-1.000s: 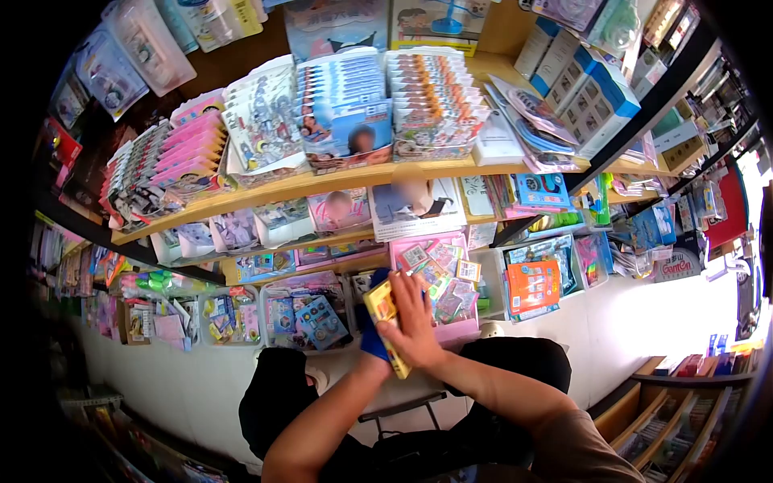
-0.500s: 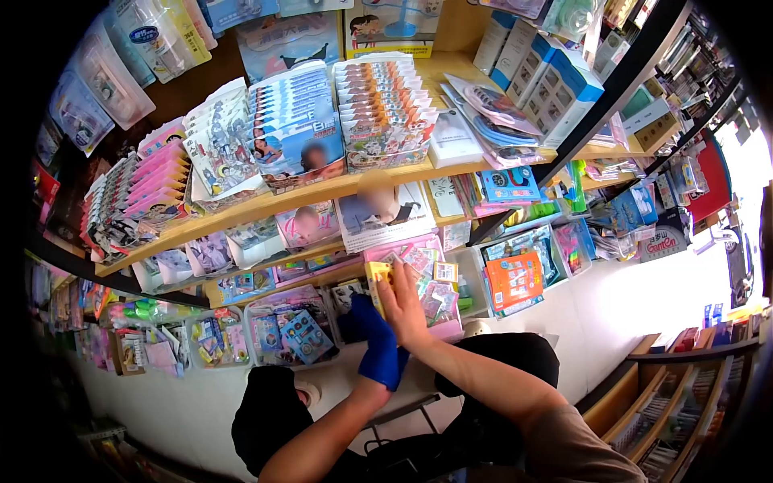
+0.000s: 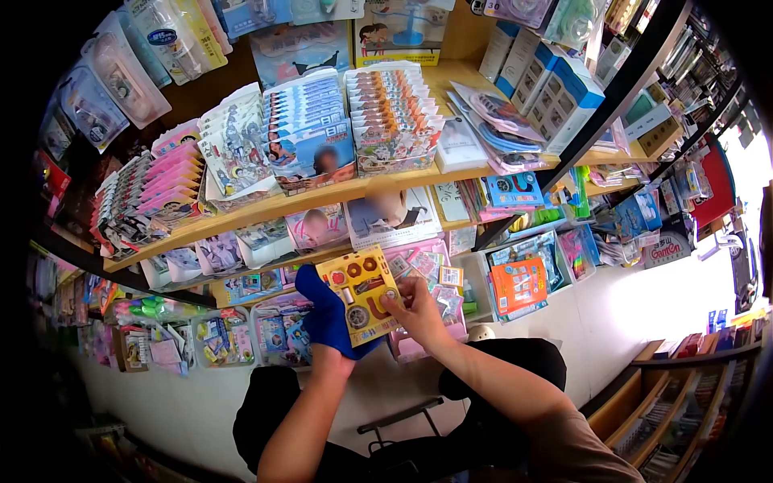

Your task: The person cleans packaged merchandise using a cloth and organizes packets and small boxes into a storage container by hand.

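Note:
A flat yellow packet (image 3: 358, 296) printed with ring, car and wheel pictures faces up between my hands. My right hand (image 3: 419, 310) pinches its right edge, thumb on the front. A blue cloth cover, like a glove, wraps my left hand (image 3: 328, 318), which supports the packet from the left and behind. The left fingers are hidden under the blue cloth and packet. Just behind my right hand, a pink bin (image 3: 415, 348) holds small colorful packets.
Above is a wooden shelf (image 3: 322, 197) with rows of packets. Clear bins stand below, one holding an orange packet (image 3: 519, 286). A dark stool (image 3: 400, 416) is between my knees. Another shelf unit (image 3: 672, 394) stands at right.
The yellow packet has come left, away from the pink bin, and turned its printed face up. My right hand has gone from lying flat on it to pinching its edge.

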Available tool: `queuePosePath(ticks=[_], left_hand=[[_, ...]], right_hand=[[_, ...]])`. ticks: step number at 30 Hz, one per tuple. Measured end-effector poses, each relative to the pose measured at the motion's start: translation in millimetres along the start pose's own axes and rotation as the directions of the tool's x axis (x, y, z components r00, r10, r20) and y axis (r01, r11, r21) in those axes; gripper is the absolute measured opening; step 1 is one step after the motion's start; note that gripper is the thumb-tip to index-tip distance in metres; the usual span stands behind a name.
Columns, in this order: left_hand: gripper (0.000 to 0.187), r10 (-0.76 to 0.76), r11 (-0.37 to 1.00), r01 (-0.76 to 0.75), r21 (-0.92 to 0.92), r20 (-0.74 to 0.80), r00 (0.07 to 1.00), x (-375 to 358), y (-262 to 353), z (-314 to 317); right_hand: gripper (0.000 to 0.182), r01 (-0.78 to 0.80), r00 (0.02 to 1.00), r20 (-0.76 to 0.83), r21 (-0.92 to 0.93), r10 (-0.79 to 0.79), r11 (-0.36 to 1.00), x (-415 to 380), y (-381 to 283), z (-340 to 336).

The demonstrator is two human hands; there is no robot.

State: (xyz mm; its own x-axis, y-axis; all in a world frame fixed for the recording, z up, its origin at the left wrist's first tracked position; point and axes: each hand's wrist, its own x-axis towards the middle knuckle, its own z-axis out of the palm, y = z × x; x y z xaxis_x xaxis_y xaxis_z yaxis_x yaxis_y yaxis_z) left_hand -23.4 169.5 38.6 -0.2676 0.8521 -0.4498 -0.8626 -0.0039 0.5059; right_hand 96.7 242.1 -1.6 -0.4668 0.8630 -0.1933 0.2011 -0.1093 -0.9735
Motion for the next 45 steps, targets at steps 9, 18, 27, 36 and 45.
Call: queuePosePath(ticks=[9,18,27,36,45], left_hand=[[0.057,0.089,0.986,-0.084,-0.147,0.030,0.996,7,-8,-14],[0.044,-0.008,0.985,0.033,-0.167,0.147,0.989,-8,3,1],[0.039,-0.069,0.975,0.112,-0.190,0.218,0.974,-21,6,-8],[0.025,-0.240,0.942,0.223,-0.249,-0.036,0.970,-38,-46,-49],[0.037,-0.297,0.941,0.312,0.132,-0.120,0.947,-105,-99,-127]], right_hand=[[0.015,-0.309,0.944,0.235,0.374,0.233,0.874,-13,-24,-39],[0.014,0.030,0.956,-0.262,0.544,0.135,0.839,17,-59,-141],[0.021,0.060,0.886,-0.424,0.505,0.186,0.861,87,-66,-226],[0.010,-0.059,0.910,-0.372,0.321,0.183,0.945,57,-6,-175],[0.019,-0.332,0.774,0.465,-0.281,0.430,0.901,30,91,72]])
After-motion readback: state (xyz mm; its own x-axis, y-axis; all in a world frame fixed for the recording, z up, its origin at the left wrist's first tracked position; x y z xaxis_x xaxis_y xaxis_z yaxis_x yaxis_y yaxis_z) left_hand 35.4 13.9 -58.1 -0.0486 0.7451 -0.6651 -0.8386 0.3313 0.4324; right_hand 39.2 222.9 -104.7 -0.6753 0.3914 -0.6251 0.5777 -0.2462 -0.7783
